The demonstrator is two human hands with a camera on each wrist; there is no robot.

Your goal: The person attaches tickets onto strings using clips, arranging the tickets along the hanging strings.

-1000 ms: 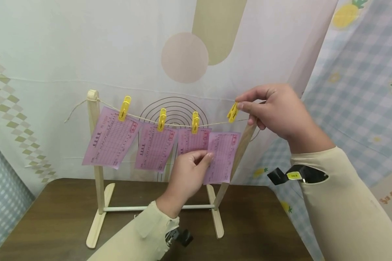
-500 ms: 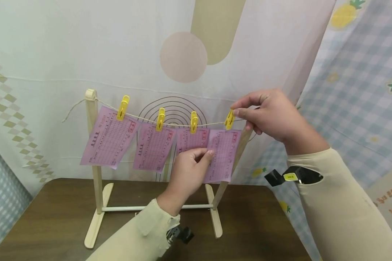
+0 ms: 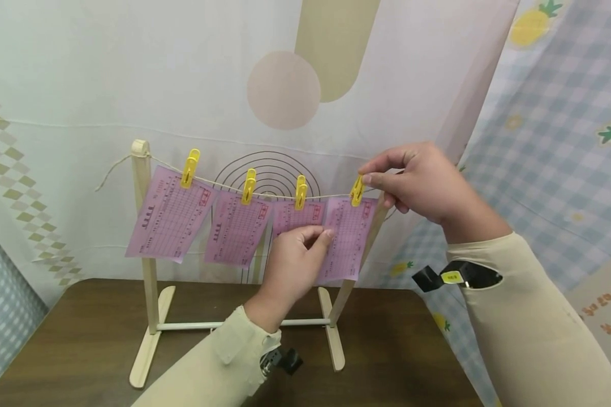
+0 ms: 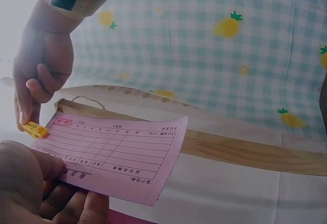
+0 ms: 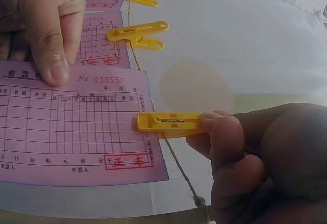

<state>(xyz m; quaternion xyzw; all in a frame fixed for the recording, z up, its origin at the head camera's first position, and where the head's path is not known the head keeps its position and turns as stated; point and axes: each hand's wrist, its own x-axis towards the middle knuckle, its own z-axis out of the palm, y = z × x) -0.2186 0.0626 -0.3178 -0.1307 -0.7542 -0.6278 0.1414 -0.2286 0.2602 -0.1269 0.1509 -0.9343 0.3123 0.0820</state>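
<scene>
My left hand pinches the left edge of the rightmost pink receipt slip between thumb and fingers. Above it, my right hand pinches the handles of a yellow clothespin. In the right wrist view that clothespin's jaws overlap the slip's top edge, at the string. Three more pink slips hang to the left, each under its own yellow clothespin: the far-left slip, the second slip and the third slip, partly hidden behind my left hand.
The string runs between the left wooden post and the right wooden post. A white rod joins their feet on the brown table. A patterned cloth hangs close behind the rack.
The right hand has brought the clothespin down and slightly left, from above the slip onto its top edge at the string. The left hand has raised the slip slightly, keeping its pinch.
</scene>
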